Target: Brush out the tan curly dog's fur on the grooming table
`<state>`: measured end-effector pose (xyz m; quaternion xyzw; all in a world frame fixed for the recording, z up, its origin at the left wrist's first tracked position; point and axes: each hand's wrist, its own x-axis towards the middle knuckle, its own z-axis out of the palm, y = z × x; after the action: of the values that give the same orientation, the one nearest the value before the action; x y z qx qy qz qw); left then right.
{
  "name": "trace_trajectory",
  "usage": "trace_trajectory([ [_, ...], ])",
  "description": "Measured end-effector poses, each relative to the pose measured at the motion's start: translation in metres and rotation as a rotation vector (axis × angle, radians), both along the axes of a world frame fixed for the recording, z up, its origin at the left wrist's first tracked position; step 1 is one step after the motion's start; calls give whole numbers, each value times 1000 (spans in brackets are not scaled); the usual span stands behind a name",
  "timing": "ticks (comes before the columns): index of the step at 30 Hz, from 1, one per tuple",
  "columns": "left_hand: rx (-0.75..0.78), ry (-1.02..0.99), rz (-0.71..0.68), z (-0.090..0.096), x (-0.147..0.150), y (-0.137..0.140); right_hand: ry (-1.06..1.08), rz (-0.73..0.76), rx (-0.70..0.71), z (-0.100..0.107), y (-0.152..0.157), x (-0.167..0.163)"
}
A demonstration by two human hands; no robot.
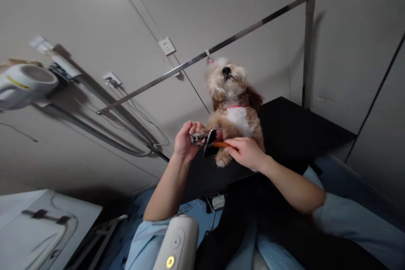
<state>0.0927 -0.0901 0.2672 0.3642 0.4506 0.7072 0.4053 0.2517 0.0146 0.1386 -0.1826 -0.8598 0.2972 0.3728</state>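
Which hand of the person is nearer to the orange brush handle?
Right. The right hand grips the orange brush handle; the left hand is past the brush head, holding the end of the dog's raised foreleg.

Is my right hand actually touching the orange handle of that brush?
Touching. The head view shows it: the right hand is closed on the orange handle, whose near end disappears into the grip, while the brush head sticks out beyond.
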Motion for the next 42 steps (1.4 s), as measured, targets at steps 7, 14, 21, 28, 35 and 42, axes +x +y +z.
trace_trajectory([
  [7,-7,-72,112,4,-1,-6,-365,-405,-171,4,28,23],
  [14,56,-92,188,7,0,-17,-245,-124,17,24,27,11],
  [21,30,-58,162,12,-2,-27,-120,36,68,26,21,2],
  [28,0,-24,202,18,0,-28,-322,-249,-110,14,40,11],
  [35,-35,91,85,48,35,6,-24,-29,-221,-21,-11,-26],
  [42,-152,172,-65,74,70,47,211,91,-437,-34,-11,-11],
])
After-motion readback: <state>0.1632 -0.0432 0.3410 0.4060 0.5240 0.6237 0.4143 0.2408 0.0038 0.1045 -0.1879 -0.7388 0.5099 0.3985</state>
